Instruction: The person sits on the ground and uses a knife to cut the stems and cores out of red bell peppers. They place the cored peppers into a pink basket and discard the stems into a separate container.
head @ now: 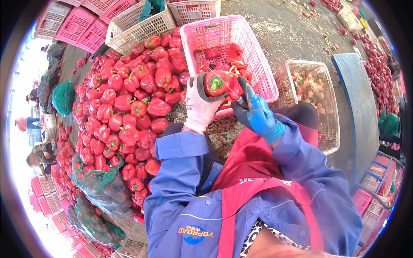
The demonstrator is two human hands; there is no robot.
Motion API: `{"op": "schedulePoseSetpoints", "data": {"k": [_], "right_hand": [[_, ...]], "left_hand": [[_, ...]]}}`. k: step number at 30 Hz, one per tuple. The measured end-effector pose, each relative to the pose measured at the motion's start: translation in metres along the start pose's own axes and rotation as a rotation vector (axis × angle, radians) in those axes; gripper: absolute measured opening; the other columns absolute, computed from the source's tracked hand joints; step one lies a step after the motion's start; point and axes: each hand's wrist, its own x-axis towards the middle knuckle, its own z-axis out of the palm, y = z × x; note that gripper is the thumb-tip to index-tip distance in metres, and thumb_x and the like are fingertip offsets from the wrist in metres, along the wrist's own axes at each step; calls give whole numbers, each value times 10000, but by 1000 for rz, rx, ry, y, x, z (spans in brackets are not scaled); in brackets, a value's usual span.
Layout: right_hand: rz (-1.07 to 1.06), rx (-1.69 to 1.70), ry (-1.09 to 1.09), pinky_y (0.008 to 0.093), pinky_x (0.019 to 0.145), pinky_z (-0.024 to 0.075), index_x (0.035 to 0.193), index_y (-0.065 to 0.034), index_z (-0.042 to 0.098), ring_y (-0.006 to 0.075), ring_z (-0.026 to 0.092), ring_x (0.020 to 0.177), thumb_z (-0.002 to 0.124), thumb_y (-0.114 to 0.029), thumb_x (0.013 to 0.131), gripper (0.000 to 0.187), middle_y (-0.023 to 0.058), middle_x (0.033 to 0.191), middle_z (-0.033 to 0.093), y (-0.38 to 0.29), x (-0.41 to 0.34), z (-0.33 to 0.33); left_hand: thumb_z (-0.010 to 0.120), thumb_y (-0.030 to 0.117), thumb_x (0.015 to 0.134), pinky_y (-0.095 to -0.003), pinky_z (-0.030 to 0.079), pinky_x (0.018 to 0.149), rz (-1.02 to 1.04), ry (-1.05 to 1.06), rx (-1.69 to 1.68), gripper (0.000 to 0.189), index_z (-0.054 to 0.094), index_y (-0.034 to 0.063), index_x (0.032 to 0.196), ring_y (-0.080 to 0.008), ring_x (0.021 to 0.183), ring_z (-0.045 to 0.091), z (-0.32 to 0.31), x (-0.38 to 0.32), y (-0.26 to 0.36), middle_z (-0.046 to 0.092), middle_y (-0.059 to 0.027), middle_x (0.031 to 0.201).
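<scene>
My left hand [203, 103], in a pink glove with dark fingers, grips a red bell pepper [208, 84] with its green stem turned up. In my blue-gloved right hand [258, 108] is a knife [239, 100]; its thin blade lies across the pepper beside the stem. Whether the blade has entered the flesh I cannot tell. Both hands are over the near end of a pink plastic crate [263, 74]. Pepper pieces [235, 53] lie inside that crate, partly hidden by my hands.
A large heap of red bell peppers [129, 103] spreads to the left. At right stand a white crate [332, 129] of pepper scraps [308, 85] and a blue board [358, 90]. Green mesh sacks [100, 183] sit at lower left. Beyond them is a person [43, 154].
</scene>
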Motion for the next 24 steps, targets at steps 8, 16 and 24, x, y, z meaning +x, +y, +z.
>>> {"op": "schedulePoseSetpoints", "data": {"k": [8, 16, 24], "right_hand": [[21, -111, -52, 333, 536, 436, 1487, -10, 264, 171, 511, 548, 618, -8, 840, 737, 103, 630, 467, 16, 14, 2], [720, 139, -152, 375, 709, 480, 1409, -23, 406, 223, 581, 730, 458, -214, 966, 486, 113, 849, 632, 62, 6, 5], [470, -496, -224, 447, 643, 497, 988, 48, 559, 373, 629, 728, 642, -203, 813, 316, 229, 815, 647, 120, -2, 6]], "left_hand": [[826, 160, 582, -412, 469, 854, -51, 83, -61, 609, 559, 14, 1110, -331, 951, 580, 11, 3, -1, 577, -159, 1005], [848, 181, 618, -423, 459, 867, -155, 100, -144, 650, 524, 12, 1155, -337, 985, 558, 14, 5, -24, 555, -159, 1034], [746, -100, 698, -303, 587, 712, -343, 178, -803, 582, 467, 25, 1192, -189, 930, 610, 17, 10, -35, 544, -88, 1078]]}}
